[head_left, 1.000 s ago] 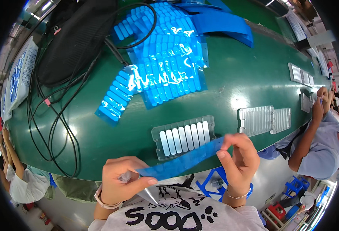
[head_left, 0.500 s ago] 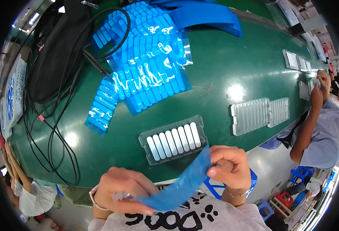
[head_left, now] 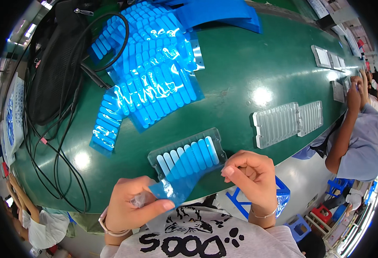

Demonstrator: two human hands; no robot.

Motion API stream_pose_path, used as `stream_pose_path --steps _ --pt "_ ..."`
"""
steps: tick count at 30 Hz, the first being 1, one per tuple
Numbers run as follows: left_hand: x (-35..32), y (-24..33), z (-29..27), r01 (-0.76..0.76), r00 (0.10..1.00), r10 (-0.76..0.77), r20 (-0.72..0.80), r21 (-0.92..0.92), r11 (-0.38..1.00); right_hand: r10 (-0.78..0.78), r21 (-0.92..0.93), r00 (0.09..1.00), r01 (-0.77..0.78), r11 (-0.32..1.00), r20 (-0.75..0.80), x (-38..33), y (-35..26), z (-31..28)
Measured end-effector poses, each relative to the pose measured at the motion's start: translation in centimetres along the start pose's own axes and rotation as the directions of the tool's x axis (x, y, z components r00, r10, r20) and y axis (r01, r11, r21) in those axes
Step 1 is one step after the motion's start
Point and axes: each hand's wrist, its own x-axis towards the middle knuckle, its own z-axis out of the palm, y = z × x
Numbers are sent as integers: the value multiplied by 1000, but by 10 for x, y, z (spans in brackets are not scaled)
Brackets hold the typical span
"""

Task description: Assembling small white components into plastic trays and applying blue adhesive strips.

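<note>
My left hand (head_left: 131, 202) pinches one end of a translucent blue film (head_left: 178, 182) between thumb and fingers. A crumpled bit of clear film (head_left: 139, 199) also sits in that hand. The blue film reaches up over a clear tray (head_left: 154, 154) that holds a row of several white rounded strips (head_left: 163, 165); strips under the film look blue through it. At the tray's right corner is my right hand (head_left: 253, 176), thumb and fingertips pressed together. Whatever its fingertips hold, if anything, is too small to make out.
Sheets of blue rounded strips (head_left: 154, 81) are piled beyond the tray, with blue film (head_left: 223, 15) behind. A black bag (head_left: 60, 64) and cables (head_left: 56, 150) lie left. Clear slotted trays (head_left: 277, 124) stand right, and a co-worker (head_left: 354, 137) works at the far right.
The blue film has moved up from in front of my body onto the tray's strips. Its right end is no longer plainly in my right hand. My left hand has risen slightly.
</note>
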Motion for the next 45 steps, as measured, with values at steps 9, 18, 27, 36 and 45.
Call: stream_pose_path --steps 9,18,27,36,45 --pt "10 8 -7 -130 983 96 158 225 966 -133 -276 985 99 956 -108 3 8 -6" --pt "14 13 0 -235 887 218 407 -9 972 -69 176 998 67 982 4 -10 6 -13" --pt "10 4 3 183 982 -180 -65 52 982 20 -338 986 -75 938 -165 5 3 -1" --pt "14 -3 3 192 972 -182 -146 53 980 44 -589 992 -107 801 -121 21 -16 6" --pt "14 -13 -2 228 968 -215 -128 99 969 28 -588 992 -96 803 -123 21 -9 5"
